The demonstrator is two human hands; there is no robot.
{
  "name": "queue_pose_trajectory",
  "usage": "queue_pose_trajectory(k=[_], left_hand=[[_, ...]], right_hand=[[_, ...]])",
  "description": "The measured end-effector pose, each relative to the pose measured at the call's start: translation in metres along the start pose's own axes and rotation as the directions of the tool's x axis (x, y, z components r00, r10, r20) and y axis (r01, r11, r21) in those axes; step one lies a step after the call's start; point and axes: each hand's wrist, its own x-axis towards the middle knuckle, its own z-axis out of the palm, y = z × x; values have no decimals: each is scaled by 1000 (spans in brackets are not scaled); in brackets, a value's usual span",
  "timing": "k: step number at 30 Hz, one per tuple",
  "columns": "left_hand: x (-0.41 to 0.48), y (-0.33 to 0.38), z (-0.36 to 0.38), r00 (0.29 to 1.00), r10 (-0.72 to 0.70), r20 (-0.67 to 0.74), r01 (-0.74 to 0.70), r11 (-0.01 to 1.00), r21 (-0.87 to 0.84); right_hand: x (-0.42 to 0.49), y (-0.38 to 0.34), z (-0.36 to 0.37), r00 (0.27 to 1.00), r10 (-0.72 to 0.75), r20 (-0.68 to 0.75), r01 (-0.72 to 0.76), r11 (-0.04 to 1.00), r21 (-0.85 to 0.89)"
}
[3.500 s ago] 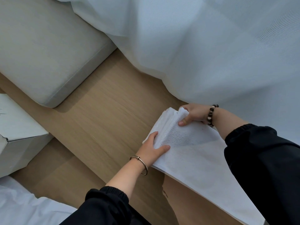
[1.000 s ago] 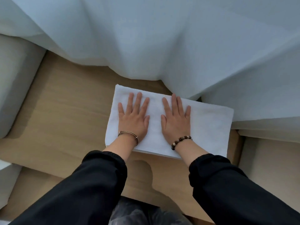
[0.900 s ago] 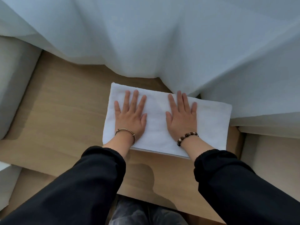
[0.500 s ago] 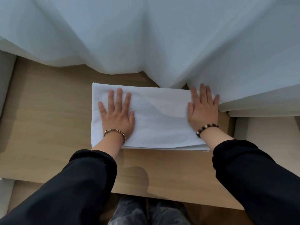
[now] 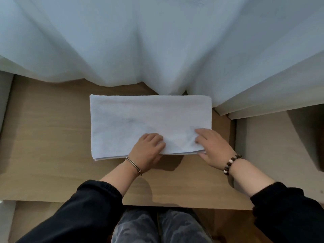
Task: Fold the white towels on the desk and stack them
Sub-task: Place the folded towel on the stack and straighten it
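I see one white towel lying flat as a long folded rectangle toward the far edge of the bench, its far side just under the curtain hem. Left hand curls over the towel's near edge around the middle. Right hand pinches the near right corner, thumb under the layers. Grip reads as setup for the next fold: layers held together so they lift as one. No stack visible yet.
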Motion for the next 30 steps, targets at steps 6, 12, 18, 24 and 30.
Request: queue_pose_trajectory(k=[6, 12, 18, 24, 30], left_hand=[[-3, 3, -8, 993, -39, -109, 29, 995, -91], [-13, 9, -11, 991, -45, -125, 39, 998, -46], [-16, 18, -8, 993, 58, -99, -51, 996, 71], [-15, 18, 1, 996, 93, -13, -92, 992, 82], [-10, 19, 2, 996, -21, 89, 15, 997, 70]], right_hand=[[-8, -1, -1, 972, -47, -229, 49, 999, 3], [-29, -8, 12, 833, -113, -541, 107, 993, -43], [-22, -4, 27, 871, -14, -491, -2, 999, -32], [-28, -4, 31, 833, -5, -553, 9, 1000, 4], [-31, -4, 42, 904, 23, -427, -62, 995, -77]])
